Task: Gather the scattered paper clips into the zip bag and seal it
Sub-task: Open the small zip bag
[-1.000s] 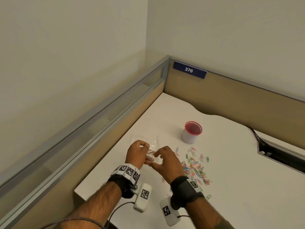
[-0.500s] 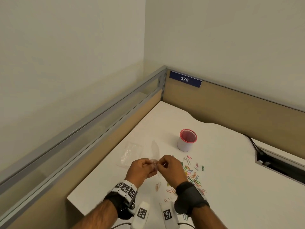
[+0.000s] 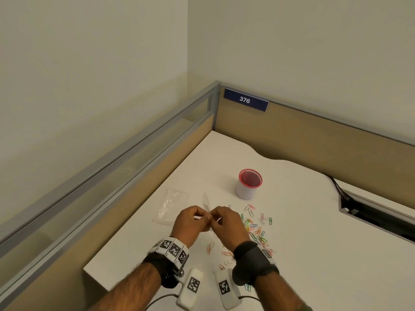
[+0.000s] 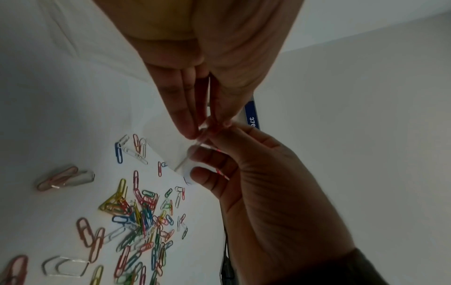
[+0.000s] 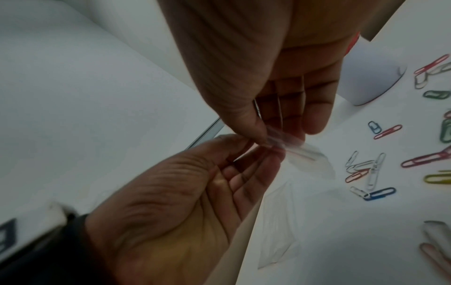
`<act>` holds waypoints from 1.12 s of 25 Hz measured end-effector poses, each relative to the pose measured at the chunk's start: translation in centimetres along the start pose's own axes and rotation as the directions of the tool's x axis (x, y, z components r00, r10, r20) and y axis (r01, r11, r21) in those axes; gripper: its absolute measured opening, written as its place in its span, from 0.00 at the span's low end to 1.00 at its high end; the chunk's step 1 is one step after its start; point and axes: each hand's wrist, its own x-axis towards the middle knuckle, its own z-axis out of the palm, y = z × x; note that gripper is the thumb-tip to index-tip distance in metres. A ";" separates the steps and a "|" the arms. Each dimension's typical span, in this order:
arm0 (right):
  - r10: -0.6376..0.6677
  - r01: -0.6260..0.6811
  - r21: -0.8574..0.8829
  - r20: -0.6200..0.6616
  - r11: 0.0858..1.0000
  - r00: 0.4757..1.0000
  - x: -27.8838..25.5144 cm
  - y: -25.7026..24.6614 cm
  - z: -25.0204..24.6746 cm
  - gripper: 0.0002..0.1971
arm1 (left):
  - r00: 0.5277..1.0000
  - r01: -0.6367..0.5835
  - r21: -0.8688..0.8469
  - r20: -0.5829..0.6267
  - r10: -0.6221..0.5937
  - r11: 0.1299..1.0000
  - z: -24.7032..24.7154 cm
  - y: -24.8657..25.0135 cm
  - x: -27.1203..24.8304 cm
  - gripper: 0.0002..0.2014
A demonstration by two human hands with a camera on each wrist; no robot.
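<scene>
Clear, thin plastic was what both hands were working at: the left hand [image 3: 190,223] and the right hand [image 3: 226,223] each pinched the mouth of the small zip bag [image 5: 296,152], held up above the white desk [image 3: 314,254], seemingly prying it open. No clip looked to be inside it. By my reckoning the job had barely started; the paper clips [image 3: 256,230], glossy wire loops in many colours, lay scattered just right of the hands, near a red-rimmed cup [image 3: 248,184]. Another crinkled clear bag [image 3: 171,206] lay flat to the left.
</scene>
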 end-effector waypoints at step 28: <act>0.015 -0.007 -0.108 0.067 0.994 0.998 0.5 0.3 -2.1 0.08 | 0.963 -0.269 0.478 0.151 0.224 0.836 0.0 0.9 0.5 0.17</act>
